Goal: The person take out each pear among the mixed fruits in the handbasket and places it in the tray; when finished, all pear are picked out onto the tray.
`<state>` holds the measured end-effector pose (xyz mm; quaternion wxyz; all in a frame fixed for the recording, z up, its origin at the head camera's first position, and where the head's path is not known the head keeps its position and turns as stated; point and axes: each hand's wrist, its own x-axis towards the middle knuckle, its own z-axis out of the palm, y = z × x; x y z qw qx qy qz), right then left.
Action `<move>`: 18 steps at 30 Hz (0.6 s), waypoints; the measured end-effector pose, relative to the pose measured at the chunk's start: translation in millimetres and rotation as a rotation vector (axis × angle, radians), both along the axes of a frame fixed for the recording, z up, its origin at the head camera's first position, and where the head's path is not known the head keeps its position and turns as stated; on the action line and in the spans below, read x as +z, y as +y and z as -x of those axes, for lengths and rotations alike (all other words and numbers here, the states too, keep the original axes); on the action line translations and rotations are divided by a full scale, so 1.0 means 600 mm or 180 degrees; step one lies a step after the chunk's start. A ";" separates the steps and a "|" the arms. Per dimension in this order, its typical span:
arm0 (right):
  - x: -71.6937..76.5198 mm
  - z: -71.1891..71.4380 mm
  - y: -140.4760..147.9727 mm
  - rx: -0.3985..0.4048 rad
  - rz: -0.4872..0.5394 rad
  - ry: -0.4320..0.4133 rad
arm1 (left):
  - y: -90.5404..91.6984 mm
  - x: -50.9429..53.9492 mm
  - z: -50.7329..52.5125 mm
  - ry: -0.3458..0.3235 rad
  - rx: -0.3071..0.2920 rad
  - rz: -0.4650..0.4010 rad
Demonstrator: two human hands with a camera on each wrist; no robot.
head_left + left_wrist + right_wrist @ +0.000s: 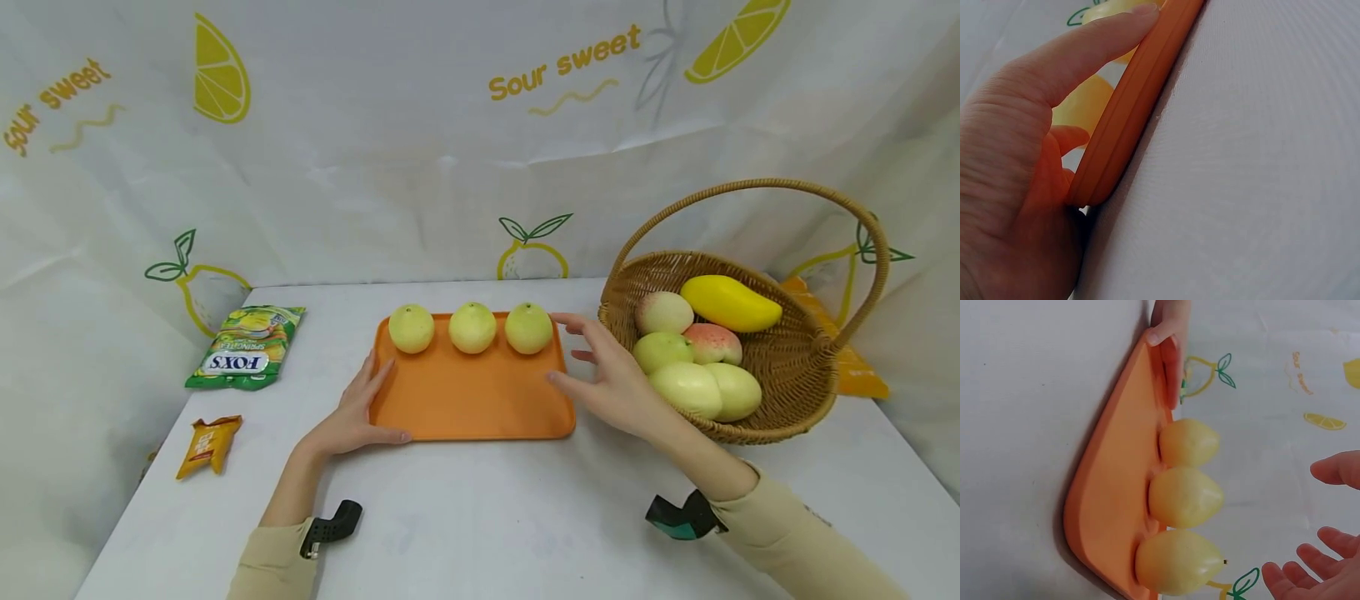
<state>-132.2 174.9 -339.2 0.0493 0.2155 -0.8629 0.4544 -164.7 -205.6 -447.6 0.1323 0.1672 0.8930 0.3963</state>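
Three round, pale yellow-green fruits stand in a row along the far side of an orange tray [472,400]: a left fruit [411,329], a middle fruit [472,327] and a right fruit [528,328]. My left hand [360,412] spans the tray's near left corner, its straight thumb on the front rim and its fingers along the left side; the left wrist view shows the thumb [1097,47] touching the rim. Beside the tray's right side is my right hand [611,379], fingers spread. In the right wrist view its fingers [1317,561] stand apart from the fruits and hold nothing.
A wicker basket [813,392] with a tall handle stands at the right, holding a yellow mango [731,303], a reddish peach [714,343] and several other fruits. An orange packet [862,375] lies behind it. At the left lie a green FOX'S bag [247,347] and a small snack packet [209,447].
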 end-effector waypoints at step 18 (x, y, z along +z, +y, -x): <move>0.067 -0.014 0.091 0.0111 -0.0498 0.0147 | 0.000 -0.003 0.000 0.0041 -0.0013 -0.0011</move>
